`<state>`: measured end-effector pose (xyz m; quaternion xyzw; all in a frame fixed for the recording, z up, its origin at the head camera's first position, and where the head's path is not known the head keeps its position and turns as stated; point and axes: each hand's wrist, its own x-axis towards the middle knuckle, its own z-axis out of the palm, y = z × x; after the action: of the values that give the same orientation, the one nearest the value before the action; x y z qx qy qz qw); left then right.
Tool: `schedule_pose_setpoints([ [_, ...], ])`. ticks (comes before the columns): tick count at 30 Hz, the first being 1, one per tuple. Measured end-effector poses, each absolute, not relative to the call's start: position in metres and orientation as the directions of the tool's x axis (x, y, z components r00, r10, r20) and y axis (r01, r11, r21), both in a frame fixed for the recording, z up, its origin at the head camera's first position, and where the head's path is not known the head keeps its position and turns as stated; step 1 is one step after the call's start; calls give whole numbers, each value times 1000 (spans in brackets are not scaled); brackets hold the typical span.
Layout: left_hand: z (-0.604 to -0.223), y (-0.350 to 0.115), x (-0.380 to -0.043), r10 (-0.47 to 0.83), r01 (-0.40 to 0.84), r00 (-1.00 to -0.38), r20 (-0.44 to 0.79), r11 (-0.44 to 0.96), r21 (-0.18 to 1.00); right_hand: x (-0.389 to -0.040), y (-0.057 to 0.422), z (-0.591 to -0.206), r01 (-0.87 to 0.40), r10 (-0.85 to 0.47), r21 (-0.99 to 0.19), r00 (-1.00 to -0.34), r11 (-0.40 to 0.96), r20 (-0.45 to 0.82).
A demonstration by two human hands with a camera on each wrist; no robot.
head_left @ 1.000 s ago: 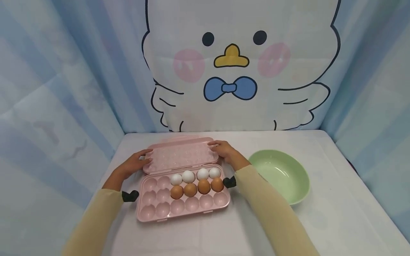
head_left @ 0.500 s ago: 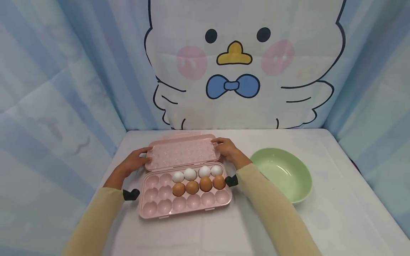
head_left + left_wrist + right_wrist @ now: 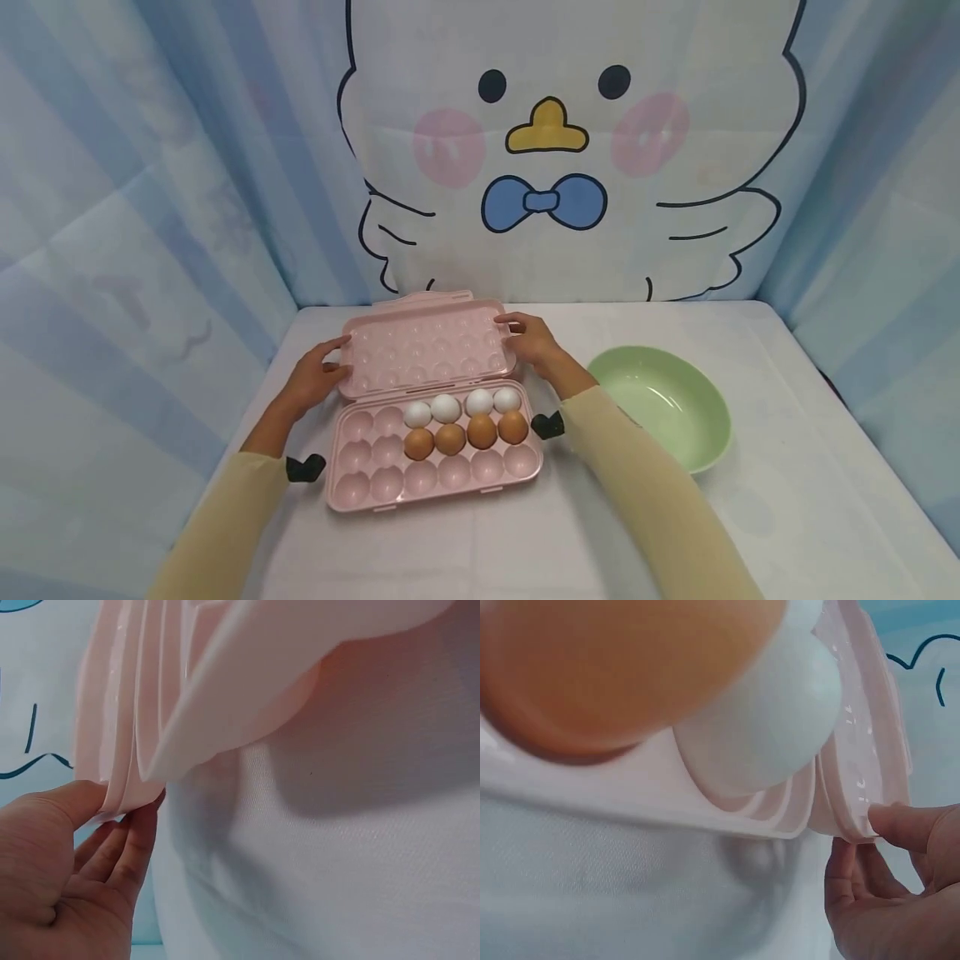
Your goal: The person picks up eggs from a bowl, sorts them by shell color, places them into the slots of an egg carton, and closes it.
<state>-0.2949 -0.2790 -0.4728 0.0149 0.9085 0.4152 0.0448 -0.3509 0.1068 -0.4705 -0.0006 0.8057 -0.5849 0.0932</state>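
A pink plastic egg box lies with its lid (image 3: 427, 346) folded back, raised at the far edge. In its base tray (image 3: 453, 473), a row of white eggs (image 3: 446, 408) sits behind a row of brown eggs (image 3: 482, 431); the front row and left cups hold none. My left hand (image 3: 311, 377) pinches the lid's left end, thumb on the rim and fingers underneath in the left wrist view. At the lid's right end, my right hand (image 3: 531, 340) pinches the rim likewise. A white egg (image 3: 769, 712) and a brown egg (image 3: 622, 667) loom close in the right wrist view.
A light green bowl (image 3: 660, 408) stands right of the egg box, partly behind my right sleeve (image 3: 645, 492). The white tabletop (image 3: 802, 483) is bordered by blue curtains (image 3: 892, 275), with a cartoon bird cloth (image 3: 570, 258) at the back.
The lid's far edge has risen, tilting up from lying nearly flat. Both hands have gone up with it, still at its two ends. Eggs and bowl stay put.
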Motion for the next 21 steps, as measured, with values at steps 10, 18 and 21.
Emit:
schedule_pose_setpoints([
  [10, -473, -273, -283, 46, 133, -990, 134, 639, 758, -340, 109, -462, -3, -112, -960, -993, 279, -29],
  [18, -476, -272, -273, 31, 246, -956, 293, 633, 735, -330, 110, -458, -96, -98, -963, -993, 251, 73],
  [21, -475, -272, -268, 45, 268, -949, 312, 634, 725, -327, 112, -459, -104, -87, -965, -993, 241, 85],
])
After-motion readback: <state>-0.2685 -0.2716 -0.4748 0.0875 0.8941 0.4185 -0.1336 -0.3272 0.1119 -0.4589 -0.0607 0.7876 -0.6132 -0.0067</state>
